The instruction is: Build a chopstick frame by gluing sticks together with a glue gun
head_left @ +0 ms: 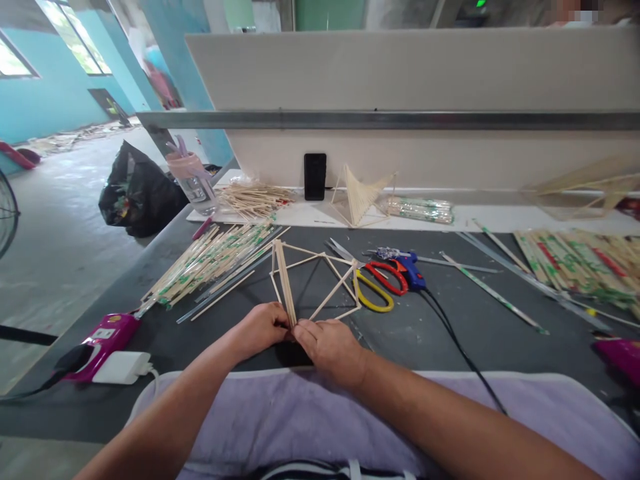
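A frame of thin wooden sticks [327,299] stands on the dark tabletop before me, several sticks laid side by side along its left part. My left hand [266,327] is closed at the near left corner, thumb and fingers pinching the stick ends. From the other side, my right hand [327,343] presses its fingers together on the same near corner; the exact grip is partly hidden. Just right of the frame lie scissors [375,297] with one red and one yellow handle, and a blue glue gun [413,272] with a black cord.
Bundles of wrapped sticks lie left [210,263] and right [575,263]. At the back are a phone [315,177], a finished-looking stick model [359,197] and a pink-lidded bottle [193,180]. A magenta power strip [107,340] is at left; a lilac towel [240,420] covers the near edge.
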Demonstrator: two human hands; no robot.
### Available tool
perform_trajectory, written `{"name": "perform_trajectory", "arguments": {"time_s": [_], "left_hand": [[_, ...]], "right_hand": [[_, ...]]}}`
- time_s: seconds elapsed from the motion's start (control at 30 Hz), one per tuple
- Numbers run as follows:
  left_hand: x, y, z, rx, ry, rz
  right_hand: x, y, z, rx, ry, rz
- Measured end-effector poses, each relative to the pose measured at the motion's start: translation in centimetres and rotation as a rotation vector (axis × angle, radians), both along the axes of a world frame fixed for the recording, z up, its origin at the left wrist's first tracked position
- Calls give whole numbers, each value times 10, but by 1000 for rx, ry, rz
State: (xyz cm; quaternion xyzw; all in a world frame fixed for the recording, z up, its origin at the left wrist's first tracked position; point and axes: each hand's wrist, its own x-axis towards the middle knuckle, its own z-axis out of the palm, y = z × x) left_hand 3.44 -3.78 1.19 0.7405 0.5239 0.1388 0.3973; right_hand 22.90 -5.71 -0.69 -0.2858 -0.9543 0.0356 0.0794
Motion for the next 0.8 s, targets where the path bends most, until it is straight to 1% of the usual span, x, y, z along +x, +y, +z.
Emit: {"name": "perform_trajectory", "arguments": {"time_s": [0.2, 0.37, 0.47, 0.57, 0.63, 0.7, 0.8], "left_hand": [[1, 0, 2, -10, 8, -5], [-4, -1, -2, 24, 41, -11], [-9, -3, -4, 50, 13, -12], [-10, -6, -4, -5, -66, 37], [-10, -7, -4, -75, -136, 82], [-10, -9, -5, -122, -167, 114], [-13, -10, -7, -152, -171, 139]], "right_hand": [[-2, -1, 6, -17, -38, -22], [0, 0, 11, 13, -53, -12], [3, -2, 14, 33, -40, -8], [5, -5, 19, 63, -13, -8], [7, -6, 26, 83, 16, -13], [11, -5, 38, 102, 58, -56], [25, 2, 60, 153, 136, -215]]}}
